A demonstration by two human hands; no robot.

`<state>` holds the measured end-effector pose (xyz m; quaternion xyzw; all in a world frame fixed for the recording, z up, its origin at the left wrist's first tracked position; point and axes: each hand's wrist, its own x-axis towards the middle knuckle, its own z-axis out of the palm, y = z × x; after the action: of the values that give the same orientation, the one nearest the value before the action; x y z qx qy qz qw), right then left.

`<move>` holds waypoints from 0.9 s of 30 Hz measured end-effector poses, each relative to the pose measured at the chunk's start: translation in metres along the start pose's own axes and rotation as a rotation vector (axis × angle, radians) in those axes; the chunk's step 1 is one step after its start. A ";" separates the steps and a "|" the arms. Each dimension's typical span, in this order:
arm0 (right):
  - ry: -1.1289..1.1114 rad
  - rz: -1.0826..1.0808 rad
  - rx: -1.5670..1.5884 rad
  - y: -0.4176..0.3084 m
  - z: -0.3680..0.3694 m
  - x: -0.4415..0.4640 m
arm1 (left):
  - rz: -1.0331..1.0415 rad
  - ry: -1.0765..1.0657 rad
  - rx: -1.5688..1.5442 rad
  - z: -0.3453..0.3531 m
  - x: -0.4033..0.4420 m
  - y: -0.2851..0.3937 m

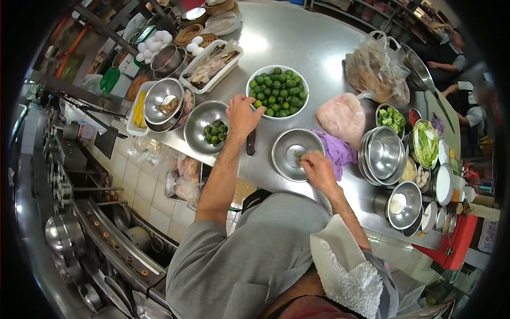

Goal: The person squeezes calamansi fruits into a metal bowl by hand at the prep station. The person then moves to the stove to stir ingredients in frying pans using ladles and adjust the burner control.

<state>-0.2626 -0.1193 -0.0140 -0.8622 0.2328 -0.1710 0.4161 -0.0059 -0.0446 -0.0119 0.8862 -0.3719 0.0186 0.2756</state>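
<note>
Head view: steel bowl at left holds a few green fruits, near the left forearm; placement presumably keeps them apart from the larger batch. Left hand reaches to the left rim of the white bowl, fingers curled, tips at a yellowish-green fruit; whether it is gripped or only touched, cannot tell. Dark knife handle lies below the hand, within easy reach. White bowl, heaped with green fruits, sits centrally, probably for access. Second steel bowl stands nearer the body, under the right fingertips, likely positioned to catch small pieces. Right hand: thumb and fingers closed in a narrow pinch, apparently on a green scrap. Purple cloth bunched just beside.
</note>
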 end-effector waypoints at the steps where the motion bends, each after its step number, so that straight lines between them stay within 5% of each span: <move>1: -0.011 0.023 0.037 -0.002 -0.001 0.000 | -0.003 0.009 -0.005 -0.001 0.000 0.001; 6: 0.047 0.020 0.148 -0.008 -0.006 0.009 | 0.219 0.144 -0.199 -0.014 -0.016 0.019; 8: 0.076 0.150 0.336 -0.021 -0.006 0.020 | -0.049 -0.307 -0.873 -0.019 -0.035 0.040; 11: 0.012 0.193 0.463 -0.027 -0.005 0.032 | 0.143 -0.371 -0.875 -0.016 -0.065 0.057; 27: -0.171 0.251 0.541 -0.013 -0.005 0.013 | 0.173 -0.324 -1.001 0.003 -0.107 0.066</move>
<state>-0.2508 -0.1231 0.0005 -0.6960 0.2478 -0.1009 0.6663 -0.1282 -0.0143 -0.0090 0.6041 -0.4448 -0.2755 0.6011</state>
